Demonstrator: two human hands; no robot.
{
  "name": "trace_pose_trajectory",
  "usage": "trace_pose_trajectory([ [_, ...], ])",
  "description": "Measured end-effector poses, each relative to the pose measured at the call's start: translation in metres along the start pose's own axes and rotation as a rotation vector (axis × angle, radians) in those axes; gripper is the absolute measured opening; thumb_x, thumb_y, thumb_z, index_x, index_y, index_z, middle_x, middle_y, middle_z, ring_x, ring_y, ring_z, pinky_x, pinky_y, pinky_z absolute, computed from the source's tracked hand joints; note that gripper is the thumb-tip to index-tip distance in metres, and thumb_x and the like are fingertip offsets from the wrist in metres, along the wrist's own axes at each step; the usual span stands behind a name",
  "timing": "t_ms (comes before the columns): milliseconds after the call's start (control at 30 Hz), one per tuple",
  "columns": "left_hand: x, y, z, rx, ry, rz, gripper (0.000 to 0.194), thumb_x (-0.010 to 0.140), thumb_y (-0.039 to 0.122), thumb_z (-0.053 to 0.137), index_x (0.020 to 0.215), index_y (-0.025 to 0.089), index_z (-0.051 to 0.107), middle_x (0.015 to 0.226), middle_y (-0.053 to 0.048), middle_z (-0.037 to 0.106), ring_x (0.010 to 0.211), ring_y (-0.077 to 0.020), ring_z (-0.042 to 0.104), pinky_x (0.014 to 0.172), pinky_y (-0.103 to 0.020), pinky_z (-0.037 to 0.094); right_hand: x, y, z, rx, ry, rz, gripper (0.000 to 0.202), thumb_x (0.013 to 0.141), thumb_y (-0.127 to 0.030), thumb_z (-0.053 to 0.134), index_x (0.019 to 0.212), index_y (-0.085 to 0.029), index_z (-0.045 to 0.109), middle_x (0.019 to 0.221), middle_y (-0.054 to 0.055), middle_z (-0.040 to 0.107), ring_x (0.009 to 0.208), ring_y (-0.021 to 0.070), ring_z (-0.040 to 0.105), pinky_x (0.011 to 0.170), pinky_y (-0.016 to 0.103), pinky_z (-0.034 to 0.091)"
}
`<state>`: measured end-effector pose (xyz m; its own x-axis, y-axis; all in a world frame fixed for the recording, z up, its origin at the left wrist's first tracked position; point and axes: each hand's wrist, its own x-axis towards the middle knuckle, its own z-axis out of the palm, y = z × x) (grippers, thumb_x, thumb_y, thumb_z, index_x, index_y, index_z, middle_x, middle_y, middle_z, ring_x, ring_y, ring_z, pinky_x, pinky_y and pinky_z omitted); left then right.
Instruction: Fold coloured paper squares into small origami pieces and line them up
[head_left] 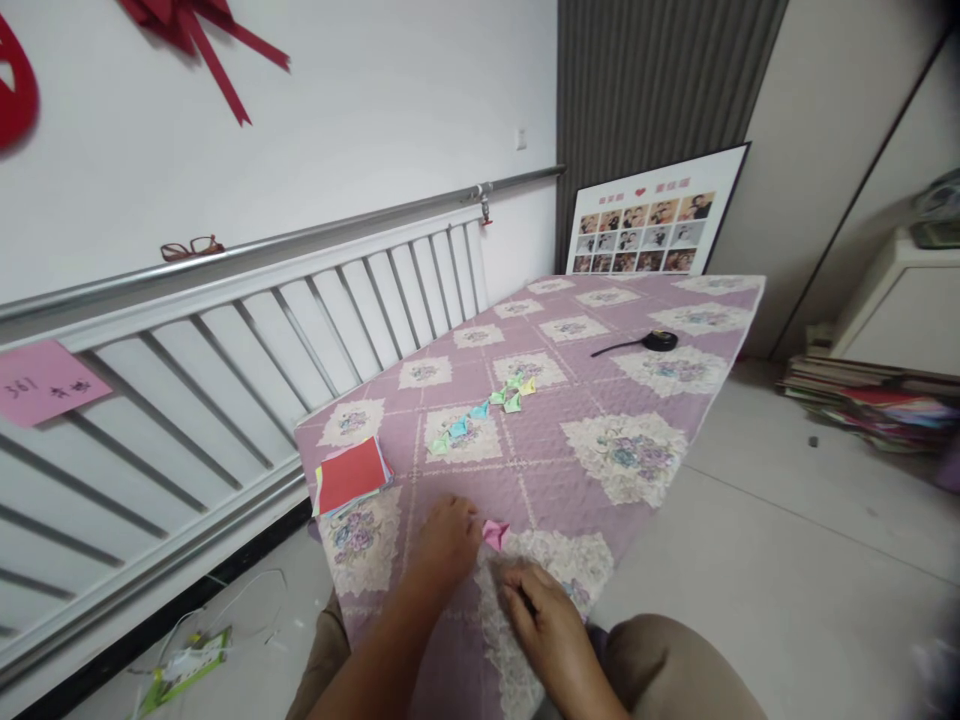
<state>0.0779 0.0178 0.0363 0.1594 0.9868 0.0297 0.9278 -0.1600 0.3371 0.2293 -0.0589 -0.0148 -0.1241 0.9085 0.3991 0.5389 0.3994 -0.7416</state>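
A small folded pink paper piece [494, 534] lies on the purple patterned tablecloth between my hands. My left hand [448, 535] is just to its left, with bent fingers resting near its edge; whether they grip anything is hard to make out. Closer to me, my right hand [541, 607] is curled with thumb and fingertips near each other, slightly blurred, and its fingertips are not clear. Farther up the table, several folded green, blue and yellow paper pieces [480, 409] form a loose diagonal row. A stack of coloured paper with a red sheet on top [351, 475] sits at the left edge.
Toward the far right of the table lies a black round object with a strap [660, 341]. A white radiator [375, 290] runs along the left side. A framed photo board [652, 225] leans behind the table. My knees are under the near edge.
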Motion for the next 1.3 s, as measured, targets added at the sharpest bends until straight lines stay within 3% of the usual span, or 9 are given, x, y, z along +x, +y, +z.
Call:
trace_pose_trajectory([
  [167,0.002,-0.039,-0.005,0.005,0.066,-0.086,0.024,0.086,0.013,0.042,0.102,0.015,0.06,0.107,-0.008,0.059,0.104,-0.0156,0.053,0.092,-0.026,0.038,-0.001,0.003,0.002,0.003,0.005,0.019,0.017,0.086,-0.023,0.044,0.077,-0.023,0.059,0.073,0.002,0.06,0.07,0.0173,0.057,0.064,0.03,0.045],
  [333,-0.008,-0.069,-0.002,0.056,0.098,-0.194,0.029,0.084,0.02,0.049,0.112,0.016,0.058,0.117,-0.011,0.056,0.112,-0.0222,0.049,0.096,-0.034,0.036,0.0,0.008,0.005,-0.034,0.063,0.05,0.018,0.086,-0.023,0.043,0.074,-0.023,0.056,0.071,0.001,0.06,0.068,0.0163,0.058,0.061,0.027,0.046],
  [500,-0.016,-0.064,0.014,0.143,0.162,-0.243,0.034,0.088,0.02,0.043,0.12,0.023,0.055,0.131,-0.008,0.049,0.121,-0.0242,0.041,0.101,-0.04,0.029,0.008,0.006,0.008,-0.18,0.096,0.06,0.015,0.086,-0.026,0.045,0.079,-0.024,0.058,0.074,0.002,0.063,0.069,0.0169,0.061,0.063,0.027,0.047],
  [667,-0.007,-0.057,0.011,0.155,0.154,-0.235,0.031,0.088,0.022,0.042,0.115,0.025,0.057,0.128,-0.006,0.051,0.12,-0.022,0.042,0.098,-0.037,0.031,0.021,0.003,0.015,-0.334,0.092,0.019,0.014,0.085,-0.025,0.048,0.094,-0.024,0.059,0.082,0.003,0.065,0.072,0.0183,0.064,0.064,0.028,0.046],
  [1033,0.001,-0.062,0.017,0.108,0.186,-0.231,0.03,0.085,0.017,0.044,0.11,0.027,0.059,0.126,-0.004,0.052,0.119,-0.0207,0.042,0.099,-0.036,0.027,0.037,0.028,0.019,-0.417,-0.006,-0.059,0.017,0.087,-0.019,0.045,0.08,-0.027,0.058,0.077,0.001,0.062,0.069,0.0164,0.062,0.062,0.026,0.046],
  [1167,0.002,-0.061,0.017,0.097,0.161,-0.235,0.032,0.085,0.017,0.044,0.111,0.027,0.059,0.127,-0.004,0.052,0.121,-0.0215,0.041,0.1,-0.035,0.027,0.065,0.043,0.011,-0.333,0.035,-0.054,0.019,0.091,-0.023,0.04,0.081,-0.025,0.056,0.079,0.002,0.06,0.07,0.0161,0.061,0.064,0.026,0.047],
  [1300,0.003,-0.06,0.018,0.103,0.142,-0.26,0.035,0.085,0.017,0.042,0.113,0.028,0.059,0.129,-0.004,0.051,0.122,-0.0224,0.04,0.101,-0.037,0.025,0.112,0.064,-0.001,-0.35,0.033,0.008,0.022,0.093,-0.027,0.036,0.084,-0.022,0.056,0.081,0.004,0.059,0.072,0.0166,0.06,0.066,0.028,0.047],
])
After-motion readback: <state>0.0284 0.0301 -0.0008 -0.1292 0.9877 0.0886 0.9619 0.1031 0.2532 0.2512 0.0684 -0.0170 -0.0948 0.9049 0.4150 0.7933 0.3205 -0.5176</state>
